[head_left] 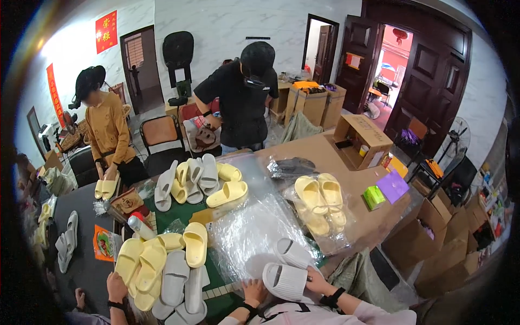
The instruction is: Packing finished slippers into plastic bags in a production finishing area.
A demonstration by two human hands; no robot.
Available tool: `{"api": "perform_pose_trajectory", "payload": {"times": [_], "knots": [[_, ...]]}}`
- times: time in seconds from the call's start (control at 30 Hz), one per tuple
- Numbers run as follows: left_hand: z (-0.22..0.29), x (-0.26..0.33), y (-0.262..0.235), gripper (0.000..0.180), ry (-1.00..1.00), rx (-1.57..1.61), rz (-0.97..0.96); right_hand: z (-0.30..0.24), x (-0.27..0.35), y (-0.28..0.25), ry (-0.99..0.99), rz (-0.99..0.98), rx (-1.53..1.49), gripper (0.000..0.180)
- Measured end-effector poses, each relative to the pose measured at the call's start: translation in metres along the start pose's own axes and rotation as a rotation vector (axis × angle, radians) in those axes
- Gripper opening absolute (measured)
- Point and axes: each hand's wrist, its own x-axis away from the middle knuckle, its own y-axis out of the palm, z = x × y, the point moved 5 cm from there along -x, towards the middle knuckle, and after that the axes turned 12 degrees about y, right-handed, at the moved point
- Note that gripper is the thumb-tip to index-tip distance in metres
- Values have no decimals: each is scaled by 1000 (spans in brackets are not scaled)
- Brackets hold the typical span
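My right hand [316,282] is closed around the edge of a grey ribbed slipper [284,280], near the front edge of the table. A second grey slipper [294,252] lies just beyond it, partly overlapped. My left hand [253,291] rests with fingers spread at the near edge of a stack of clear plastic bags [246,235], left of the slippers. At the right of that stack, pale yellow slippers [319,197] lie in clear plastic wrapping. To my left sits a pile of yellow slippers [151,265] and grey slippers [175,276].
A co-worker's hand [115,287] touches the yellow pile at the left. Two people stand across the table, one holding yellow slippers [107,188]. More slippers [233,193] lie at the far side. A cardboard box [374,142], purple packet [391,187] and green pack [374,197] stand at the right.
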Motion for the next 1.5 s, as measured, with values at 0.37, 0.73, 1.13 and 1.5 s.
{"api": "perform_pose_trajectory", "payload": {"times": [0.37, 0.73, 1.13, 1.5], "knots": [[15, -34, -65, 38, -26, -77, 297, 3, -14, -1, 30, -46, 57, 32], [3, -14, -20, 18, 36, -203, 68, 6, -6, -5, -36, -12, 9, 35], [13, -32, -58, 19, 56, -97, 373, 13, -17, -1, 9, -83, -23, 34], [9, -39, -101, 4, -161, 101, 599, 0, -17, -10, -106, 18, 72, 30]]}}
